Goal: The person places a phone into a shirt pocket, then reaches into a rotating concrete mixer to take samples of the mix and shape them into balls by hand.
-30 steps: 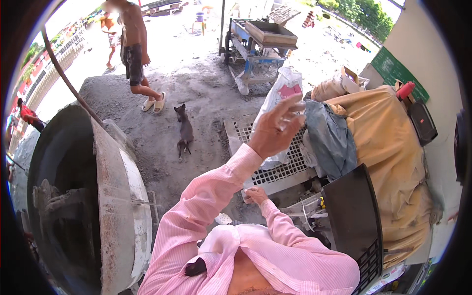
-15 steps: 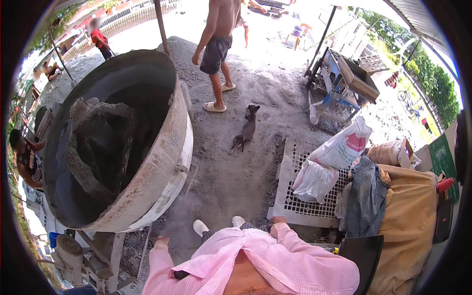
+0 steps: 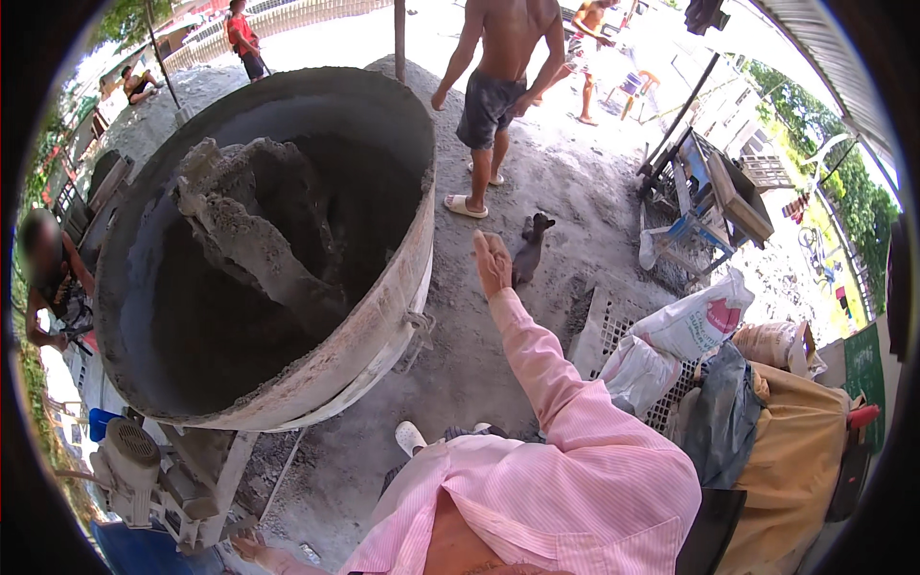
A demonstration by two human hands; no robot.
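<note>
My right arm, in a pink striped sleeve, reaches forward over the dusty ground. My right hand [image 3: 493, 264] is raised with its fingers stretched out and nothing in them. Beside it to the left stands a large concrete mixer drum [image 3: 383, 335], its mouth facing up and tilted. Inside, a mixing blade [image 3: 254, 240] is thickly coated with grey cement. Low on the left, my left hand [image 3: 251, 548] is beside the mixer's metal frame [image 3: 225, 489]. Its fingers look extended and hold nothing I can see; whether it touches the frame I cannot tell.
A small dark animal [image 3: 533, 251] is just beyond my right hand. A shirtless person [image 3: 498, 96] in dark shorts stands ahead; several others are farther off. White sacks [image 3: 695, 321], a plastic grate [image 3: 604, 331] and an orange-brown tarp [image 3: 791, 460] lie right. A motor [image 3: 132, 446] sits by the mixer.
My right hand has risen from near my knee and stretched forward. My left hand has moved down and left toward the mixer frame. The view has shifted, and the blade sits at a different angle.
</note>
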